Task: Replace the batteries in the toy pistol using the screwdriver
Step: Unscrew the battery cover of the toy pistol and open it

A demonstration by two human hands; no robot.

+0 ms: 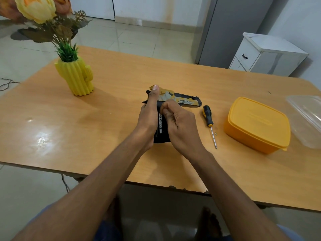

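Holding the toy pistol (184,100) above the wooden table (112,108), the left hand (147,117) wraps the rear of the gun, its thumb stretched straight up along the yellow back end of the slide. The pistol lies on its side between both hands, barrel pointing away to the right of them, black grip pointing back toward the person. The right hand (180,126) has its fingers curled and bunched against the top of the grip, just under the slide; they seem to pinch at something there, but what sits between the fingertips cannot be made out. A white label with black marks shows on the grip in the gap between the two hands.

Just right of the right hand the screwdriver (210,124) lies flat on the table, black-and-yellow handle away from the person, tip toward them. A tiny screw (216,133) rests just beside its shaft. Farther right stands a lidded yellow plastic container (257,124), and beyond that a clear plastic lid (307,117). Well left of the left hand is a yellow cactus-shaped vase (76,77) with artificial flowers.
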